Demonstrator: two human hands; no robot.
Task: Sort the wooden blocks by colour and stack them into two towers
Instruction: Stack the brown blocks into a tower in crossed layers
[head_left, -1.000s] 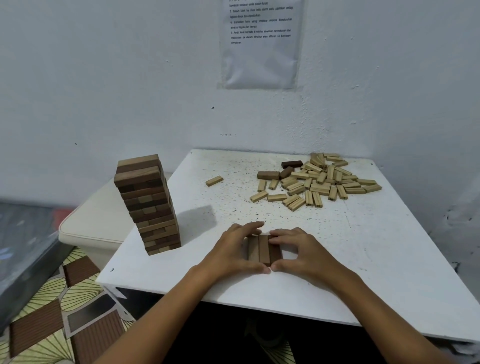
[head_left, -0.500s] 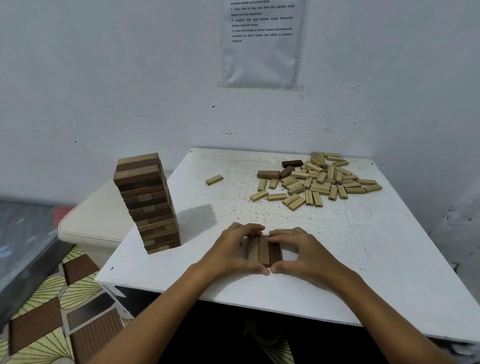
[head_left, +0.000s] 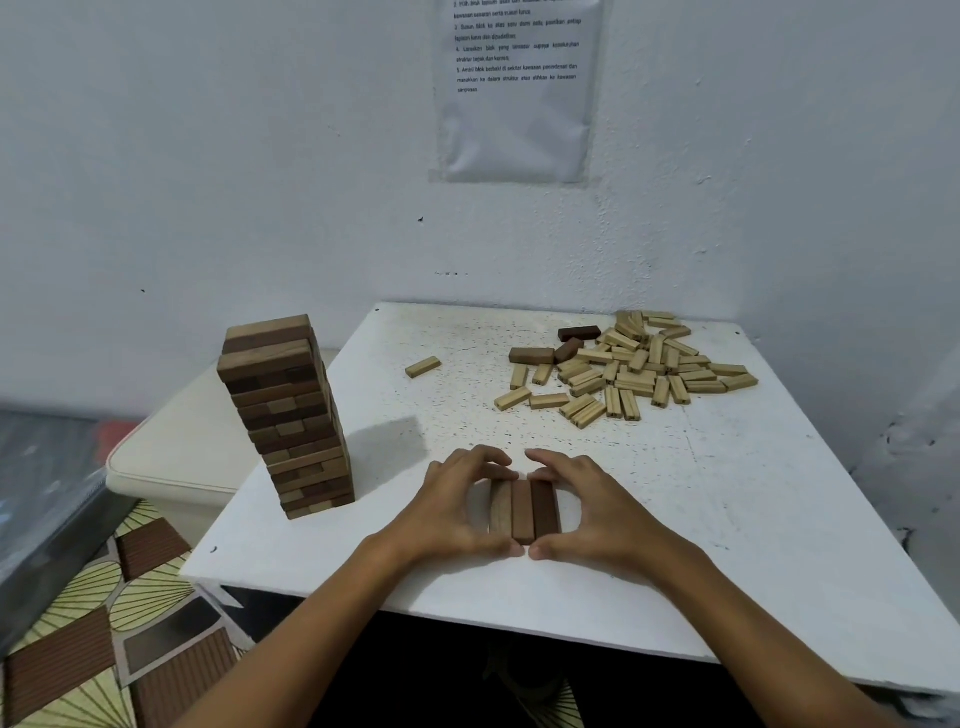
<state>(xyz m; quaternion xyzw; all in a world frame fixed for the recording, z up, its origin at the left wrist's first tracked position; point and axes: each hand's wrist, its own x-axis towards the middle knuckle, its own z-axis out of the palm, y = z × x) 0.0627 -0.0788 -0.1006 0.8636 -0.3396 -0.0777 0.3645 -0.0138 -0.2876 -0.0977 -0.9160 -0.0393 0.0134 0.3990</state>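
Three brown blocks lie side by side near the front of the white table. My left hand and my right hand cup the row from both sides, thumbs at the near end and fingertips at the far end. A tall tower of brown blocks stands at the table's left edge. A heap of pale blocks lies at the back right, with three dark blocks at its left side. One pale block lies alone near the back middle.
A cream cushioned seat stands left of the table, lower down. The white wall runs behind the table, with a printed sheet fixed on it. A patterned floor mat shows at lower left.
Both hands stay round the three-block row, which sits in about the same place; the fingers have shifted only slightly.
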